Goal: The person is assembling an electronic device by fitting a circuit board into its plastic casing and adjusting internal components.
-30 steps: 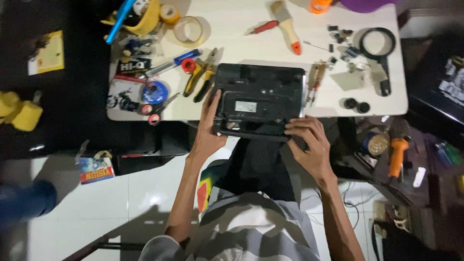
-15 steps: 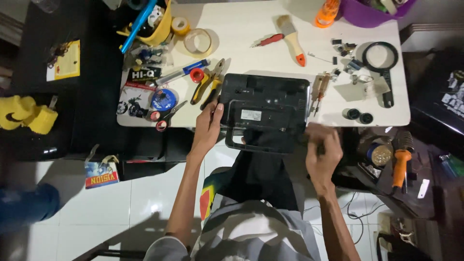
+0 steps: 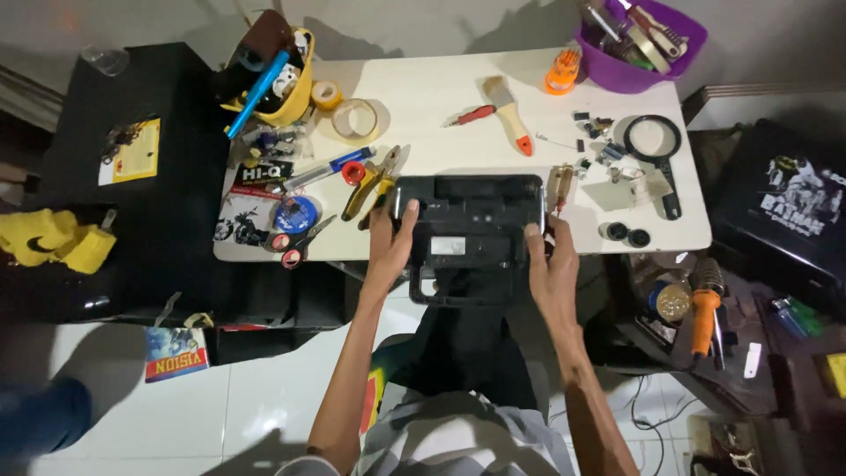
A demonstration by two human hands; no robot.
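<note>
From the head camera, looking straight down, a white worktop (image 3: 441, 97) fills the upper middle. A yellow tub (image 3: 291, 92) at its 10 o'clock corner is crammed with tools, a blue handle (image 3: 256, 92) slanting out of it toward 8 o'clock. A purple bowl (image 3: 679, 48) at the 1 o'clock corner holds a heap of hand tools, too jumbled to tell apart.

The black laptop (image 3: 467, 225) lies underside up at the worktop's 6 o'clock edge, hanging partly over it toward the person. Its long axis runs from 9 to 3 o'clock, and a white label on its base faces the camera.

The left hand (image 3: 392, 242) clasps the laptop's 9 o'clock edge, fingers curled over the corner. The right hand (image 3: 551, 264) grips the 3 o'clock edge, fingers laid along the side.

Yellow-handled pliers (image 3: 370, 185) sit just beside the laptop at its 10 o'clock, with red-handled scissors (image 3: 295, 247) farther toward 9. A paintbrush (image 3: 507, 115) and a red screwdriver (image 3: 471, 115) lie at 12 o'clock, a magnifying glass (image 3: 656, 145) at 2 o'clock, and two tape rolls (image 3: 352, 115) near the yellow tub.
</note>
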